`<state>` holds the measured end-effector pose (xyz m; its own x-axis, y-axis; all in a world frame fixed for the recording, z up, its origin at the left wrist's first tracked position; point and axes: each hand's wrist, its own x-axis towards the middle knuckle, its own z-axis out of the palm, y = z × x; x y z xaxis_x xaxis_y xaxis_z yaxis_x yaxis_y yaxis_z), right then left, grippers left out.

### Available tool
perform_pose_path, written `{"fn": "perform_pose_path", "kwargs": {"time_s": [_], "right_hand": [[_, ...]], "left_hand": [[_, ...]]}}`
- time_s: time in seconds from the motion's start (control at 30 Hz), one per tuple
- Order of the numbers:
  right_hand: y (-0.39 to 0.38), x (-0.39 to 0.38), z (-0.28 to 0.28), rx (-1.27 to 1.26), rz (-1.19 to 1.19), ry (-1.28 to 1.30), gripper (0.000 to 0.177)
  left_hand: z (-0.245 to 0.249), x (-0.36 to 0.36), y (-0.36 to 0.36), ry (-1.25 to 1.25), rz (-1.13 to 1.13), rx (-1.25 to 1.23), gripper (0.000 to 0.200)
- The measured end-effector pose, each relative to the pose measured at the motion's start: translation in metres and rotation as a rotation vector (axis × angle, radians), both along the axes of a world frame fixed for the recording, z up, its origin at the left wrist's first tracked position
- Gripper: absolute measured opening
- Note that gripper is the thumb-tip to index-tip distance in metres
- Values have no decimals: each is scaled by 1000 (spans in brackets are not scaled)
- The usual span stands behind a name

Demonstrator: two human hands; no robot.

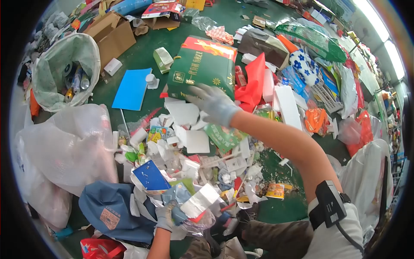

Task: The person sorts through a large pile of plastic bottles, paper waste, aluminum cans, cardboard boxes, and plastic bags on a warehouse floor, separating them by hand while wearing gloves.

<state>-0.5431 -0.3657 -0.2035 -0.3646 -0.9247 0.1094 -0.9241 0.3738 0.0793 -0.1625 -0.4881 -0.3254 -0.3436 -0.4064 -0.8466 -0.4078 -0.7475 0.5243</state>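
Note:
My right hand [212, 105], in a pale glove, reaches forward with its fingers spread at the near edge of a large green gift box [202, 64] with a red and gold top. It grips nothing that I can see. Low in the view, my gloved left hand [166, 217] is curled at the edge of the scrap pile, beside a grey-blue packet [177, 194] and a folded white paper piece [200, 200]. What its fingers close on is partly hidden. White foam pieces [183, 112] and a green printed card [225, 137] lie below my right hand.
A white sack [45, 71] holding cans stands at left, near a blue folder [133, 88] and a cardboard box [113, 39]. Clear plastic bags [69, 146] bulge at left above a blue-grey cloth bag [113, 209]. Red sheeting [253, 86] and a foam block [286, 105] crowd the right.

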Motion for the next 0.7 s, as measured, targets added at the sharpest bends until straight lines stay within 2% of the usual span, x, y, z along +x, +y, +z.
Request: {"fn": "perform_pose_path", "kwargs": {"time_s": [0.07, 0.1, 0.13, 0.17, 0.23, 0.27, 0.3, 0.33, 0.4, 0.47, 0.57, 0.6, 0.63, 0.7], "right_hand": [[-65, -25, -2, 110, 163, 224, 68], [-97, -36, -14, 128, 235, 355, 62], [-124, -41, -17, 113, 246, 362, 62], [-148, -42, -18, 305, 175, 390, 59], [-168, -46, -15, 679, 67, 409, 46], [-166, -49, -18, 689, 111, 456, 41], [-159, -51, -21, 705, 151, 502, 36], [-148, -47, -17, 717, 160, 504, 36], [-123, -42, 5, 802, -68, 349, 27], [-91, -60, 5, 906, -76, 310, 21], [-22, -85, 20, 891, -59, 366, 16], [3, -90, 35, 743, 4, 406, 14], [22, -92, 53, 594, 64, 449, 14], [49, -72, 97, 633, -11, 459, 14]], "left_hand": [[1, -1, -3, -35, 31, 174, 24], [0, -1, -3, -28, 42, 162, 24], [0, -1, -1, -21, 29, 96, 23], [9, -5, 1, -19, 19, 31, 23], [16, -7, -1, -46, 53, 84, 23], [11, -5, 0, -20, 58, 14, 24], [6, -2, 2, 4, 58, -53, 24], [-3, 3, 0, 42, 53, -16, 25], [-12, 7, -1, 44, 56, 11, 24], [-21, 9, -2, 27, 60, 23, 21], [-31, 13, -1, 87, 39, -53, 20], [5, -1, 2, 93, 50, -58, 21], [10, -3, 4, 118, 41, -51, 21], [20, -6, 3, 34, 40, 31, 24]]}}
